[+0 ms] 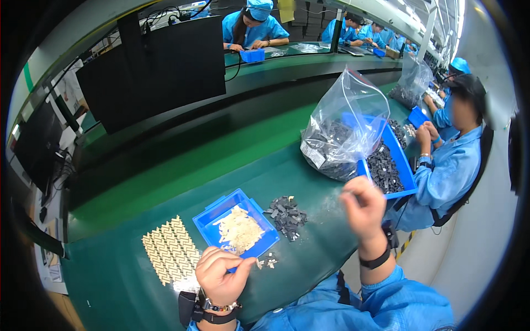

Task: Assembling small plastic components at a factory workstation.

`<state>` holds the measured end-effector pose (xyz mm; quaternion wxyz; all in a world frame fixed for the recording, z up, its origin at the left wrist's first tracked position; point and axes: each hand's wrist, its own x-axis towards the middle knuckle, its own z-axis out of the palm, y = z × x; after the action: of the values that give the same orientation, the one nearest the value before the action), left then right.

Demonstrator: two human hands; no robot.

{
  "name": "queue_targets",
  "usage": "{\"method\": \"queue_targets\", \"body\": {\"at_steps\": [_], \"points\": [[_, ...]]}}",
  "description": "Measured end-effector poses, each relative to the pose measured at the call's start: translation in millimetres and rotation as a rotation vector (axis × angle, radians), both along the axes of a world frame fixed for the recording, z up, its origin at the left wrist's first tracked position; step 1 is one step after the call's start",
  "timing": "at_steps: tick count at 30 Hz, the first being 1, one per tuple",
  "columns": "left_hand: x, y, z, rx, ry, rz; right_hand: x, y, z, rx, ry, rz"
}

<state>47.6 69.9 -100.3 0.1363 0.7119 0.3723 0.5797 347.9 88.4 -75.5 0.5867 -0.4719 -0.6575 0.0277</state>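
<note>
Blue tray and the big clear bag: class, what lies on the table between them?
A small pile of dark parts lies between the blue tray and clear bag, seen in the head view.

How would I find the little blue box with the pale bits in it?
Look at the green table, near its front edge by the person's left hand. The small blue tray sits between a sheet of tan zigzag pieces and a dark grey pile. Only this tray holds cream-coloured parts.

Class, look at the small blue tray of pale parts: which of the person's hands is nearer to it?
The left hand is nearer: it sits at the near edge of the small blue tray. The right hand is raised off to the tray's right, beyond the pile of dark parts.
</note>
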Motion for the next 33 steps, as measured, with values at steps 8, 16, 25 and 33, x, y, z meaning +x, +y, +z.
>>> {"method": "queue_targets", "body": {"at_steps": [8, 16, 25, 33], "points": [[-0.5, -6.1, 0.3, -0.069, -0.059, 0.090, 96.0, -4.4, 0.3, -0.255, -0.391, -0.709], [2.6, -0.1, -12.4, -0.196, -0.163, 0.197, -32.6, -8.3, -1.0, -0.211, -0.314, 0.115], [-5.8, 13.7, -18.5, -0.317, -0.150, 0.276, -91.7, -10.7, -15.2, -0.464, -0.735, 0.731], [0.4, 12.3, -5.8, -0.247, 0.069, 0.176, -94.9, -42.6, -49.7, -0.506, -0.634, 0.369]]}}
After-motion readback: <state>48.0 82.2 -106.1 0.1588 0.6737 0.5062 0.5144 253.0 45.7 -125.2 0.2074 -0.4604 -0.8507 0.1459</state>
